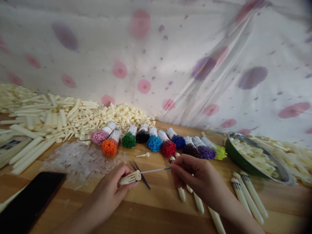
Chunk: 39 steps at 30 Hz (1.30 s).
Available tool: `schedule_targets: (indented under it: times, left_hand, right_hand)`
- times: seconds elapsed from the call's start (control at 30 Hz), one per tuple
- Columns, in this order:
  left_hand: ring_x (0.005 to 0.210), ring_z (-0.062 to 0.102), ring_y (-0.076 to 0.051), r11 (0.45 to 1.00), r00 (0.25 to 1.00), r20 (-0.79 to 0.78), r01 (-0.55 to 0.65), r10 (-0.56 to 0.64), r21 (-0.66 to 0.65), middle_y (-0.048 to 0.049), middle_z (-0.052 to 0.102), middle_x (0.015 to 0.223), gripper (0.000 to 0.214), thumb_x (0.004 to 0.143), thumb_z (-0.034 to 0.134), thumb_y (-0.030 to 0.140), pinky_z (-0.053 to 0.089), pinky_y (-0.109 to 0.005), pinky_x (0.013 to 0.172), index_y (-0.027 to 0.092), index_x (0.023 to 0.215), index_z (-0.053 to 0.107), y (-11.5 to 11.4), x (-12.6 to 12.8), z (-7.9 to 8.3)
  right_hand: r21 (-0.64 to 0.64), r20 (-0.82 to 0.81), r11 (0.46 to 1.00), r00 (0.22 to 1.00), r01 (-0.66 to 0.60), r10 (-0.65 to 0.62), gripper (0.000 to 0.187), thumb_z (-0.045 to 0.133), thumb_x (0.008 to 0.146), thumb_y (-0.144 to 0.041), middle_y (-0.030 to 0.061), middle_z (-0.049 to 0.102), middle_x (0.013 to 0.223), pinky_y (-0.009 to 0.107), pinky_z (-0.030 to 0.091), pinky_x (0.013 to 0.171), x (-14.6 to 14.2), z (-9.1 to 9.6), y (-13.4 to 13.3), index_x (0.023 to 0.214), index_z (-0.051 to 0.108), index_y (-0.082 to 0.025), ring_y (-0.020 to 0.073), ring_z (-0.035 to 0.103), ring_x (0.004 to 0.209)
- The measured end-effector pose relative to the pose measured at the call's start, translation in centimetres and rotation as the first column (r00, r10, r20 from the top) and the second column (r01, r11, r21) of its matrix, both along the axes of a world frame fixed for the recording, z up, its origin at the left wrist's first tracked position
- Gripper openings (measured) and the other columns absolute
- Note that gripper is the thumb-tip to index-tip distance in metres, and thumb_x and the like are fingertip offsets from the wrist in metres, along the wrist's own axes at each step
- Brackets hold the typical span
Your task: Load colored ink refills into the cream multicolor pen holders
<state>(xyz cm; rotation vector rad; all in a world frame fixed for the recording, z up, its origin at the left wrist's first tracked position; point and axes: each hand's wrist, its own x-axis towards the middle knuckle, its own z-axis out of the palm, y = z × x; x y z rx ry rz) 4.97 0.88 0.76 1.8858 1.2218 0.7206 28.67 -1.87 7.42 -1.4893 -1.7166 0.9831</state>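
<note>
My left hand (114, 185) is closed around a cream slotted pen part (131, 177). Between the fingertips of my right hand (192, 172) is the blue end of a thin white pen refill (156, 170). The refill's other end meets the slotted part's end; whether it sits inside I cannot tell. Under the left hand's fingertips lie dark tweezers (145, 181) on the table. Behind both hands stretches a row of refill bundles, among them orange (109, 147), light blue (154, 142) and red (168, 147). Cream pens (198, 202) lie partly hidden beneath my right hand.
A phone (31, 201) lies at the front left, near a heap of clear plastic pieces (80, 161). Cream pen parts (109, 118) pile up behind. To the right are a green metal-rimmed bowl (239, 159) of parts and several multicolour pens (253, 195). A patterned sheet (151, 58) hangs behind.
</note>
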Motion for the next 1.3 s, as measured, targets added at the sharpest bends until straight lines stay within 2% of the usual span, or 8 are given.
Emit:
schedule_targets:
  times: [0.2, 0.3, 0.5, 0.67, 0.8, 0.9, 1.07, 1.3]
  left_hand:
    - [0.07, 0.059, -0.017, 0.999, 0.999, 0.001, 0.033, -0.033, 0.009, 0.0023, 0.062, 0.075, 0.003, 0.077, 0.056, 0.022, 0.043, -0.024, 0.062, 0.024, 0.076, 0.055, -0.2, 0.4, -0.4]
    - [0.07, 0.058, -0.017, 0.998, 0.998, -0.012, 0.056, -0.055, 0.03, 0.0026, 0.061, 0.075, 0.004, 0.077, 0.056, 0.021, 0.043, -0.024, 0.063, 0.024, 0.076, 0.055, -0.4, 0.4, -0.6]
    - [0.067, 0.056, -0.016, 0.995, 0.994, -0.064, 0.089, -0.087, 0.037, 0.0029, 0.059, 0.072, 0.006, 0.076, 0.058, 0.022, 0.041, -0.024, 0.062, 0.024, 0.073, 0.054, -0.6, 0.5, 0.1]
    - [0.07, 0.056, -0.016, 0.993, 0.993, -0.04, 0.111, -0.109, 0.05, 0.003, 0.06, 0.075, 0.005, 0.076, 0.059, 0.02, 0.041, -0.024, 0.064, 0.024, 0.076, 0.056, -0.8, 0.5, 0.0]
    - [0.069, 0.055, -0.016, 0.993, 0.993, -0.051, 0.113, -0.111, 0.041, 0.0027, 0.06, 0.074, 0.005, 0.075, 0.06, 0.019, 0.041, -0.025, 0.063, 0.024, 0.074, 0.056, -1.1, 0.6, 0.2]
    - [0.072, 0.057, -0.017, 0.992, 0.991, -0.039, 0.127, -0.126, 0.027, 0.0027, 0.061, 0.076, 0.007, 0.075, 0.059, 0.017, 0.041, -0.025, 0.065, 0.024, 0.076, 0.058, -1.2, 0.8, 0.3]
    - [0.072, 0.057, -0.015, 0.988, 0.989, 0.027, 0.144, -0.143, -0.052, 0.0039, 0.061, 0.074, 0.011, 0.073, 0.06, 0.013, 0.041, -0.023, 0.064, 0.024, 0.076, 0.058, -1.3, 0.7, 0.1]
    - [0.078, 0.056, -0.016, 0.981, 0.985, 0.103, 0.152, -0.14, -0.119, 0.0031, 0.06, 0.078, 0.007, 0.075, 0.063, 0.02, 0.042, -0.025, 0.068, 0.023, 0.077, 0.057, -1.5, 0.5, -0.3]
  right_hand:
    - [-0.147, -0.151, 0.984, 0.986, -0.098, 0.076, 0.025, 0.051, 0.085, -0.041, -0.0005, 0.06, 0.059, 0.019, 0.043, 0.047, -0.7, -1.1, 0.2, 0.072, 0.052, -0.019, 0.0092, 0.055, 0.049]
    - [-0.16, -0.147, 0.979, 0.984, -0.125, 0.101, 0.025, 0.051, 0.085, -0.04, -0.0003, 0.06, 0.059, 0.02, 0.044, 0.048, -1.1, -1.3, 0.1, 0.071, 0.052, -0.019, 0.0092, 0.055, 0.049]
    - [-0.142, -0.079, 0.98, 0.988, -0.14, 0.129, 0.022, 0.05, 0.085, -0.033, -0.0008, 0.059, 0.058, 0.019, 0.043, 0.047, -1.7, -1.1, -0.2, 0.069, 0.052, -0.018, 0.0084, 0.055, 0.049]
    - [-0.16, -0.115, 0.975, 0.984, -0.156, 0.139, 0.023, 0.05, 0.085, -0.035, -0.0005, 0.059, 0.059, 0.02, 0.044, 0.048, -2.2, -1.6, -0.4, 0.07, 0.053, -0.018, 0.0091, 0.056, 0.05]
    - [-0.236, -0.206, 0.954, 0.969, -0.183, 0.135, 0.029, 0.053, 0.083, -0.044, -0.0011, 0.058, 0.058, 0.02, 0.045, 0.049, -3.2, -2.3, -0.6, 0.071, 0.052, -0.018, 0.0092, 0.056, 0.049]
    - [-0.301, -0.353, 0.932, 0.931, -0.203, 0.089, 0.036, 0.056, 0.078, -0.053, -0.0031, 0.056, 0.056, 0.02, 0.044, 0.046, -3.9, -2.8, -0.6, 0.074, 0.05, -0.018, 0.008, 0.053, 0.044]
    - [-0.318, -0.59, 0.891, 0.803, -0.324, 0.082, 0.041, 0.062, 0.073, -0.055, -0.0049, 0.057, 0.053, 0.016, 0.04, 0.039, -4.3, -3.5, -0.4, 0.082, 0.043, -0.02, 0.0065, 0.05, 0.038]
    - [-0.269, -0.58, 0.876, 0.794, -0.4, 0.185, 0.04, 0.048, 0.082, -0.058, -0.0008, 0.06, 0.063, 0.017, 0.043, 0.042, -3.5, -3.4, -0.2, 0.086, 0.044, -0.018, 0.0072, 0.053, 0.043]
